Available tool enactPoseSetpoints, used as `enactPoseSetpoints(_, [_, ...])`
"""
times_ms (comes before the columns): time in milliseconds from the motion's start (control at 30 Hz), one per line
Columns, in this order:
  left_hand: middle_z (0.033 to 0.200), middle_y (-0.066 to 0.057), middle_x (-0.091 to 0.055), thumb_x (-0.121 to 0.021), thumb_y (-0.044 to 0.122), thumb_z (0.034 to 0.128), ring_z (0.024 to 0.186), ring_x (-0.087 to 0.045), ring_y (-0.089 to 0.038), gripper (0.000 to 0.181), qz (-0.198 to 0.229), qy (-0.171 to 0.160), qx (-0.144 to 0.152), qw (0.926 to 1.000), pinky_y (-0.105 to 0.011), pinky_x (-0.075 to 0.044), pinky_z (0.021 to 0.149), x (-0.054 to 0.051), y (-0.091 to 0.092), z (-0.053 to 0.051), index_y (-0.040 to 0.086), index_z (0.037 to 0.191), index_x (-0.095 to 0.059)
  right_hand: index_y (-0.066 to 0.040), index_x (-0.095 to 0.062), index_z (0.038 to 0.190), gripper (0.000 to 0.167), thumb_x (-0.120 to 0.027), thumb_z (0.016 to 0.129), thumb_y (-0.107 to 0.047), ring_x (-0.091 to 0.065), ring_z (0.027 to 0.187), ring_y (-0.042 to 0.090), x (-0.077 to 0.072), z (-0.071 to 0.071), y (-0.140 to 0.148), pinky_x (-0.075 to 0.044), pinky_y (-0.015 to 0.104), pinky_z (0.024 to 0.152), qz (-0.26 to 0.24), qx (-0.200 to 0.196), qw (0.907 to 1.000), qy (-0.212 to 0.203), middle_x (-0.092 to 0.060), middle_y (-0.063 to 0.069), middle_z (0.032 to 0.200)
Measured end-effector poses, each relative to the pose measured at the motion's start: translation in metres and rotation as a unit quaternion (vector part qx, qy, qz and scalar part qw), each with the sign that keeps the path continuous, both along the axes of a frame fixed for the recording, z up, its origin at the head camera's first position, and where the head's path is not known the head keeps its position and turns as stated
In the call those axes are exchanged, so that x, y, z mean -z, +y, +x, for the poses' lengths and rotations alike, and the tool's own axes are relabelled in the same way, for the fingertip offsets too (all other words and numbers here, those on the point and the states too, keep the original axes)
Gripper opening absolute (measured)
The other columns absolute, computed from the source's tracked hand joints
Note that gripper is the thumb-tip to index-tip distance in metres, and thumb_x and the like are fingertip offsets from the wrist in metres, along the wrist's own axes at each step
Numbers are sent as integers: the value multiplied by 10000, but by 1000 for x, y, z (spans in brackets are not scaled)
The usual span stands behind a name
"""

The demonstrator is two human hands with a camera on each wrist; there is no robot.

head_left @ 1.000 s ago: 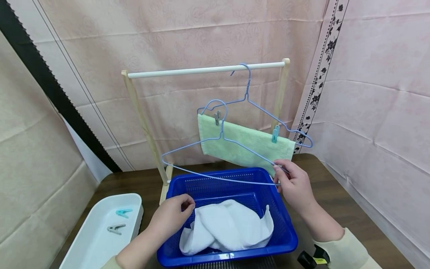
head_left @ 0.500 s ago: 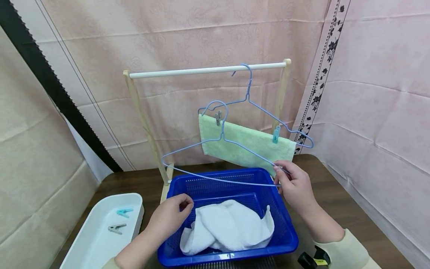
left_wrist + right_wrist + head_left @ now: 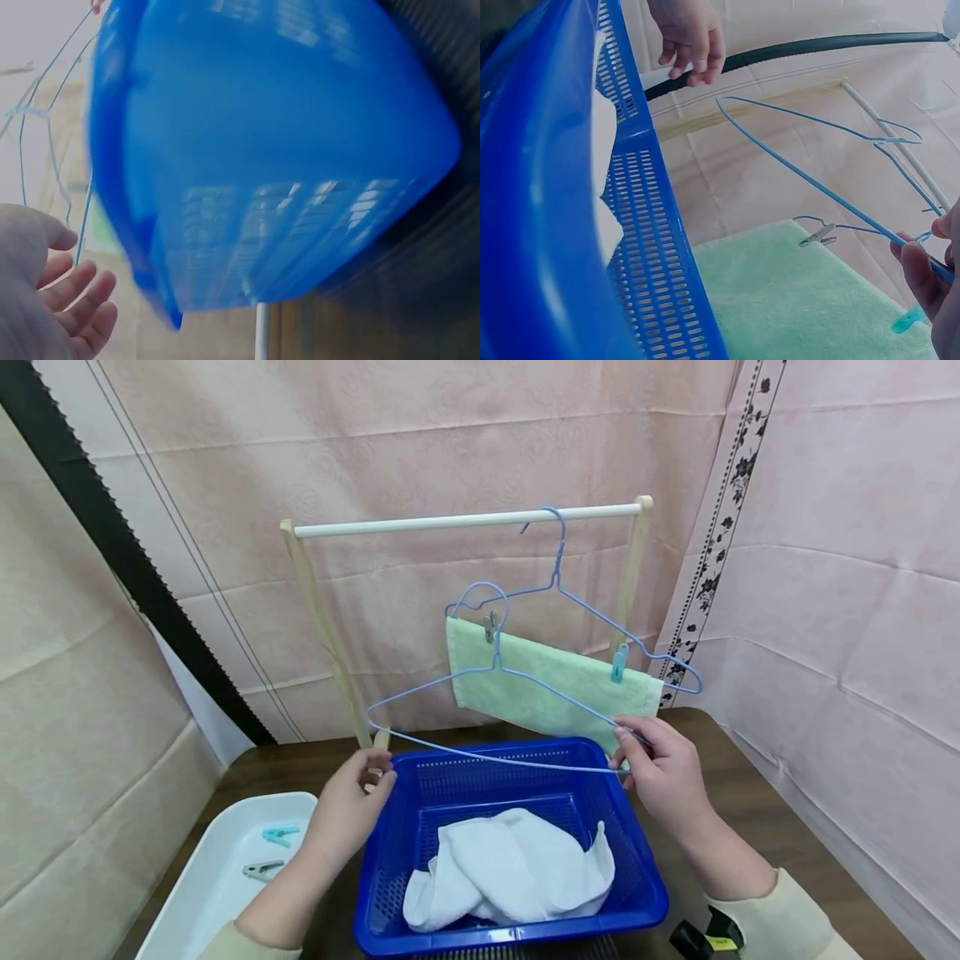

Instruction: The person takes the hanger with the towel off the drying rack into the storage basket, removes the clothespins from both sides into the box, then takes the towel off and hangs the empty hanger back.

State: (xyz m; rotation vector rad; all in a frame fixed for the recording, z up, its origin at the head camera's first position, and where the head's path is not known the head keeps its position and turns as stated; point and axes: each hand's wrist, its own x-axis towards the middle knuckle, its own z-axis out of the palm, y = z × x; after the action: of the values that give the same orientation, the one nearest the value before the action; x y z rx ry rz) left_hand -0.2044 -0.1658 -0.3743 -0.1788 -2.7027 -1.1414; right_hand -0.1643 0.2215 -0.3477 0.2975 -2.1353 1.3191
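Note:
My right hand (image 3: 663,768) grips the right end of a blue wire hanger (image 3: 450,752), which it holds up above the blue basket (image 3: 660,902). Near the hanger's left end is my left hand (image 3: 348,802), fingers loosely bent and holding nothing; the right wrist view also shows this left hand (image 3: 690,37) apart from the hanger. A crumpled white towel (image 3: 517,868) lies in the basket. Behind, a second blue hanger (image 3: 558,560) hooks over the rod, with a green towel (image 3: 555,681) fixed to it by a grey clothespin (image 3: 490,627) and a teal clothespin (image 3: 618,662).
The wooden rack with its white rod (image 3: 450,521) stands behind the basket. At the left, a white tray (image 3: 195,893) contains a teal clothespin (image 3: 281,836) and a grey clothespin (image 3: 262,870). Patterned pale cloth (image 3: 420,452) surrounds the brown table (image 3: 757,802).
My left hand has moved left and up from over the basket's left side toward the hanger's left end. The right hand keeps its grip on the hanger, which has barely moved.

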Motion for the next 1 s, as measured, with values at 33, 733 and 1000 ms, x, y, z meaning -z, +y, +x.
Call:
enactPoseSetpoints(33, [1171,-38,-647,-598,295,998,1058,-607,-214,330,188,38,-31,9998,-433,-517,853,-2,-4,-3,143,1291,-576,-62,-708,1140,186,-598,991,-72,-628,606,170,-1,0,0,-526,280,461,3,-11,10000,14,-608,85,866])
enactPoseSetpoints(733, [1513,-99,-401,-548,320,1017,1319,-456,-343,609,1530,426,-519,9859,-523,-460,994,-18,-44,-69,191,1556,-294,-58,-704,1197,240,-572,996,-44,-629,594,129,-56,-15,-7,-509,232,474,493,-282,9958,713,-602,69,875])
enactPoseSetpoints(1000, [1543,-96,-363,-528,314,1020,1341,-448,-329,637,1655,468,-527,9837,-510,-446,1021,-26,-41,-89,221,1578,-234,-81,-698,1225,256,-565,1006,-74,-649,617,107,-76,-32,-16,-523,245,486,415,-395,9952,789,-596,53,916])
